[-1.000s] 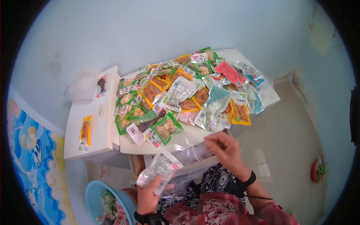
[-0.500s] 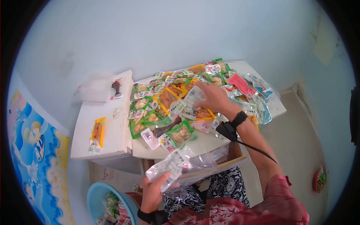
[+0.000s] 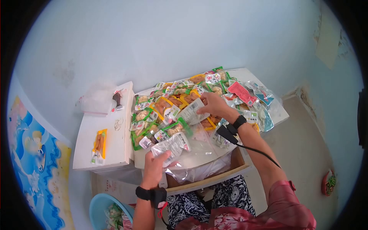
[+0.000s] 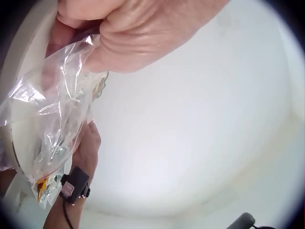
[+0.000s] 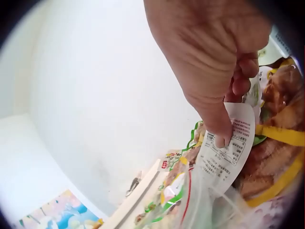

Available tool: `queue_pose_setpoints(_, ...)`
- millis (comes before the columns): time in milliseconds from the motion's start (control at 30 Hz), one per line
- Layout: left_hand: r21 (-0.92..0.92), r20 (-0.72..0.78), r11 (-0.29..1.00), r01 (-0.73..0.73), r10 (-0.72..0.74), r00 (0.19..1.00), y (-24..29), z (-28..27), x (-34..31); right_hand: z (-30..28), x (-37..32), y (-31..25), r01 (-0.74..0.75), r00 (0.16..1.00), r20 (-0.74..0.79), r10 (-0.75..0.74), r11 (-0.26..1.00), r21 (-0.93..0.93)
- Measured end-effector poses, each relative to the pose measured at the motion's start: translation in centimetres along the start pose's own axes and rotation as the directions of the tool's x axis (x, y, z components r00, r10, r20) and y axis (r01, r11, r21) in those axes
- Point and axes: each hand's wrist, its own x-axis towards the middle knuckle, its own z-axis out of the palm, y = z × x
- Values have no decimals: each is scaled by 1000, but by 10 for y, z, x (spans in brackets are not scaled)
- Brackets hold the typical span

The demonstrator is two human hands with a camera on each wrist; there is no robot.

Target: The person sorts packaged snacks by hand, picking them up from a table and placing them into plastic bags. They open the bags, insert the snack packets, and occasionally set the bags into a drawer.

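My left hand (image 3: 154,165) pinches a white printed food packet (image 3: 171,147) together with a clear plastic bag (image 3: 199,153). Seen from the left wrist, the crinkled clear bag (image 4: 52,109) hangs from the fingers of that hand. Over the pile, my right hand (image 3: 215,105) grips the edge of another white printed packet (image 3: 190,112). In the right wrist view, the thumb presses on the small print of this packet (image 5: 228,157), and the bag's red-lined edge overlaps its lower part. Under it lie yellow-edged packets of brown meat (image 5: 276,157).
Many sealed food packets, green-edged, yellow-edged and red, cover the white table (image 3: 245,74). A yellow packet (image 3: 100,143) lies on the white side surface (image 3: 82,153) at left. Below are an open drawer (image 3: 214,178) and a blue basin (image 3: 100,201) holding packets.
My right hand has gone from near the bag to the pile and lifted a white packet slightly toward me. My left hand has raised its packet and bag toward the table edge.
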Motion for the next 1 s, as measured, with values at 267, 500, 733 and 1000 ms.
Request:
queue_pose_setpoints(267,860,-75,464,-214,529,845,-7,-4,11,-13,-40,-16,283,930,-331,-160,886,367)
queue_pose_setpoints(500,997,48,13,-72,636,771,-13,21,-8,-25,-110,-7,347,883,-470,2,672,654)
queue_pose_setpoints(733,990,141,-87,-113,732,667,-13,21,-10,-36,-176,-10,326,918,-383,100,360,874)
queue_pose_setpoints(1000,290,107,862,-415,402,910,23,113,-78,-44,-223,-23,267,955,-291,63,252,930)
